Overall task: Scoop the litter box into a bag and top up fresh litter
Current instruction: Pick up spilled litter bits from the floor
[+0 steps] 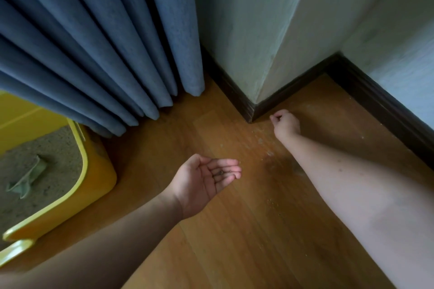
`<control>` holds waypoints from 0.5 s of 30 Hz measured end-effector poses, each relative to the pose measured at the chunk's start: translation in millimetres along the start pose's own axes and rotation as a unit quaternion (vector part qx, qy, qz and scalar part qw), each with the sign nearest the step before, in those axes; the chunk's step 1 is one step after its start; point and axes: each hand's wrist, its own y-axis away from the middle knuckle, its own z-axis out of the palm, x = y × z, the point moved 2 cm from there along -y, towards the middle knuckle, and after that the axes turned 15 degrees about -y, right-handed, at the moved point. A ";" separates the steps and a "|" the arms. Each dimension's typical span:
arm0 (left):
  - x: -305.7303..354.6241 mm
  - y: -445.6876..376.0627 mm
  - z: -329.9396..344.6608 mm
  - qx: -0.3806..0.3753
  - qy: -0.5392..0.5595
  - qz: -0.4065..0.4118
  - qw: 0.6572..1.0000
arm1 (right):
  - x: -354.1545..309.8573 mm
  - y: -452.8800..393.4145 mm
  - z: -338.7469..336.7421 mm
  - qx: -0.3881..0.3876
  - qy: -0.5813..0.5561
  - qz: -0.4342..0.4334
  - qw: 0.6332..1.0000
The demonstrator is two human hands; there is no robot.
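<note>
right hand [285, 123]: pinching at floor grains [260, 141], nearer them
left hand [206, 179]: cupped, palm up, few bits
litter box [98, 171]: far left

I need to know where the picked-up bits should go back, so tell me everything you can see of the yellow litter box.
The yellow plastic litter box stands on the wooden floor at the left edge of view, only partly in frame. It has glossy walls and a rounded, paler rim, and holds grey-beige granular litter. A pale green scoop-like thing lies in the litter. The blue pleated curtain hangs over its far side. Neither hand touches it.
</note>
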 end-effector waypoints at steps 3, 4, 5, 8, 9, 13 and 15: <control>1.1 -3.2 -1.3 -0.007 0.004 -0.005 1.000 | 3.9 9.6 -4.2 -0.036 -0.072 0.037 0.996; 1.9 -4.5 -1.7 -0.009 0.004 -0.005 1.000 | 6.7 13.3 -4.3 -0.053 -0.121 0.072 0.989; 2.9 -6.1 -2.0 -0.009 0.005 -0.003 1.000 | 9.6 18.3 -4.1 -0.067 -0.192 0.116 0.972; 4.9 -12.4 -2.3 -0.003 0.017 0.007 1.000 | 20.3 41.3 -2.3 -0.107 -0.460 0.256 0.844; 5.0 -14.7 -2.1 -0.003 0.022 0.011 1.000 | 24.1 49.9 -1.9 -0.130 -0.506 0.281 0.805; 4.3 -22.2 -0.6 -0.011 0.019 0.020 1.000 | 21.7 79.0 3.7 -0.227 -0.573 0.282 0.735; 4.3 -24.1 -1.5 -0.012 0.017 0.022 1.000 | 11.6 87.3 8.4 -0.258 -0.591 0.264 0.717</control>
